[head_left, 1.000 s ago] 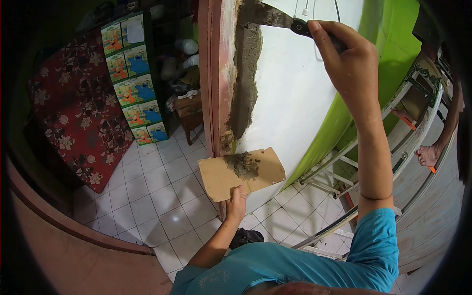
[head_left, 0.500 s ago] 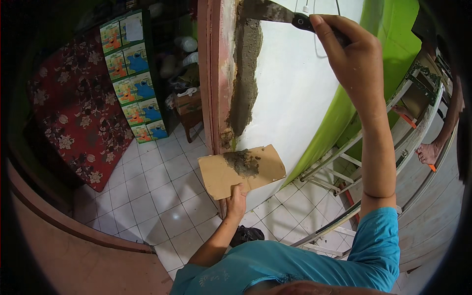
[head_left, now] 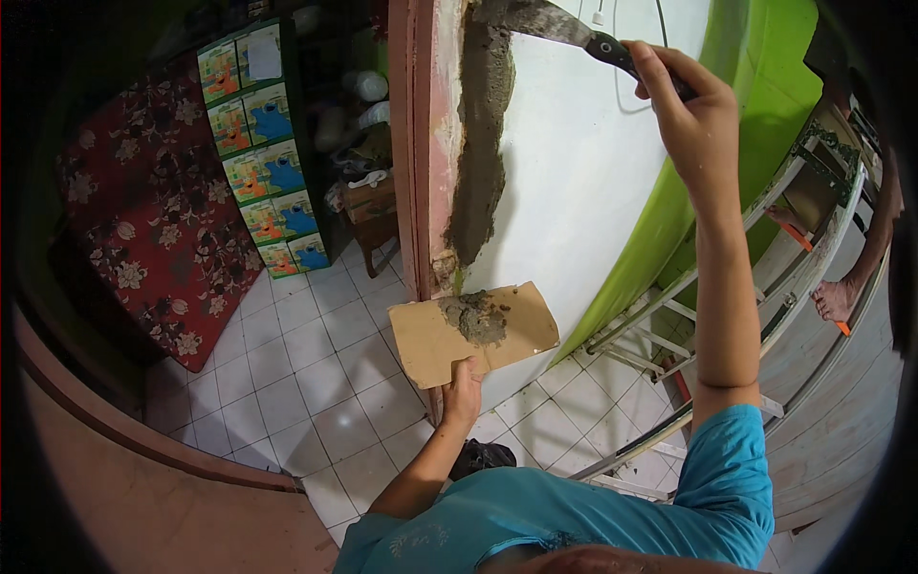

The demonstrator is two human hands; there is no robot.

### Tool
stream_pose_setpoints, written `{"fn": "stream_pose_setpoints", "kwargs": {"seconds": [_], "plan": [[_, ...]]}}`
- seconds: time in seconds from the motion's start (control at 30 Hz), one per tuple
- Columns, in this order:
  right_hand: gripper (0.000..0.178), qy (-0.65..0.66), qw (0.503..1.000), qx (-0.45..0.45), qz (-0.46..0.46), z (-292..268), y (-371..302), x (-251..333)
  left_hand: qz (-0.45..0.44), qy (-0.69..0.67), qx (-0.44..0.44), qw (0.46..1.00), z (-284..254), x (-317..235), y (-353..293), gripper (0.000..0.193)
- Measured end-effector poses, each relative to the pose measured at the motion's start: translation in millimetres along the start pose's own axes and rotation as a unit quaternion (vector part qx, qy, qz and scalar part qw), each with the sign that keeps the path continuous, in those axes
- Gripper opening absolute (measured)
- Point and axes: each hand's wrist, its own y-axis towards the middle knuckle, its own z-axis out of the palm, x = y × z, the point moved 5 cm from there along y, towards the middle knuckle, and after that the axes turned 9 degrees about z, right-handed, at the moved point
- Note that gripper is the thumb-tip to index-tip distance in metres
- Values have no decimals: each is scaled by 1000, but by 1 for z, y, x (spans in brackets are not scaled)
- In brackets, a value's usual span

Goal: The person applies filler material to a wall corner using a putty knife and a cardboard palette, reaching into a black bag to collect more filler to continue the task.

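A lived-in home under repair, seen from high up. White tiled floor [head_left: 316,373] below, with a red floral mattress [head_left: 153,220] leaning or lying at the left. Beside it, a dark shelf [head_left: 263,143] fronted with colourful cartoon panels, and household clutter stacked on a small wooden stand [head_left: 368,215] behind the reddish door frame [head_left: 409,143]. Walls painted white [head_left: 574,191] and bright green [head_left: 755,105]. Fresh grey mortar strip [head_left: 478,143] along the wall edge by the frame, a sign of patching in progress. Metal ladder [head_left: 708,297] propped at the right, and a bare foot [head_left: 837,298] of another person standing there.
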Motion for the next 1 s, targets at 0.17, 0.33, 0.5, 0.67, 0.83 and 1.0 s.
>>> {"fn": "stream_pose_setpoints", "kwargs": {"seconds": [0.17, 0.33, 0.5, 0.67, 0.83, 1.0], "plan": [[30, 212, 965, 33, 154, 29, -22, -50, -4, 13, -8, 1000, -8, 4, 1, 49], [32, 281, 942, 30, 182, 58, -45, -78, -2, 16, 6, 1000, -15, 9, 4, 46], [35, 253, 949, 12, 186, 87, -67, -110, -14, 8, 2, 1000, -11, 7, 2, 44], [37, 248, 947, 35, 203, 107, -98, -123, 22, -2, -14, 1000, -2, -1, 2, 42], [35, 268, 942, 18, 200, 103, -106, -116, 3, 7, -16, 1000, 1, -2, 1, 40], [33, 271, 944, 21, 185, 109, -78, -95, 11, 45, -27, 999, -20, 6, 4, 36]]}}
